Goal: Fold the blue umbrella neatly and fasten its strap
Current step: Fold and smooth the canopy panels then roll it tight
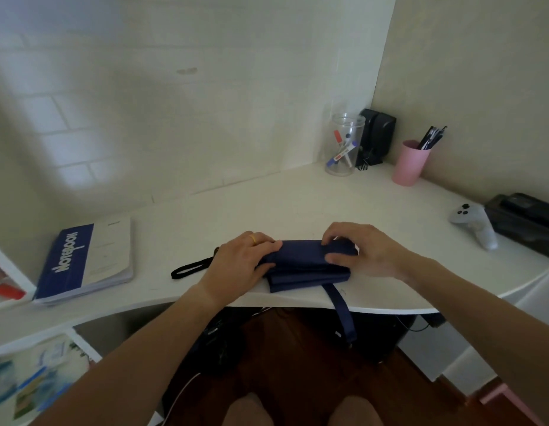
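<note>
The blue umbrella (304, 264) lies folded near the front edge of the white desk (267, 204), its strap (344, 315) dangling over the edge. The left hand (239, 262) grips its left end, fingers above and thumb in front. The right hand (365, 250) pinches the right end with curled fingers.

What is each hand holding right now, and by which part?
Both hold the blue umbrella: the left hand clasps its left end, the right hand pinches the folded fabric at its right end. The strap hangs off the desk edge, unheld.
</note>
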A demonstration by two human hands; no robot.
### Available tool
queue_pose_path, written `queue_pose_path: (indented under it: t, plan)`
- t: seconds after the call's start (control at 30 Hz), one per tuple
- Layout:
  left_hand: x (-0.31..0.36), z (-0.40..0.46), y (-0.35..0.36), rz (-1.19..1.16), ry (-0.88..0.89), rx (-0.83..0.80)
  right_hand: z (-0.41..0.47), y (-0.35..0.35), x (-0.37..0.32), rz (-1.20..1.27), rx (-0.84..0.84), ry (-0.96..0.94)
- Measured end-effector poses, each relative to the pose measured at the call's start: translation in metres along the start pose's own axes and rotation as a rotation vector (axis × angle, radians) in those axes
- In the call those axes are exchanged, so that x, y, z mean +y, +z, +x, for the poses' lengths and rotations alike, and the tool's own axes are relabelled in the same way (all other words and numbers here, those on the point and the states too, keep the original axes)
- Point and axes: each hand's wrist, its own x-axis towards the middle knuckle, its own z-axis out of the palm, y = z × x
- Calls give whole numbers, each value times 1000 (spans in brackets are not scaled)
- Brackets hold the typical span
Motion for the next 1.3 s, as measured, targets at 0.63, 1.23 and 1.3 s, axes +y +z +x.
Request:
queue_pose_path:
  t: [0.63, 1.23, 1.3]
  plan:
    - [18, 6, 2, -181, -164, -215, -16, 5, -7, 175, 40, 79]
    - [41, 11, 0, -199, -259, -285, -46, 39, -22, -93, 312, -28]
    - [43, 11, 0, -222, -272, -268, -53, 44, -27, -56, 355, -11]
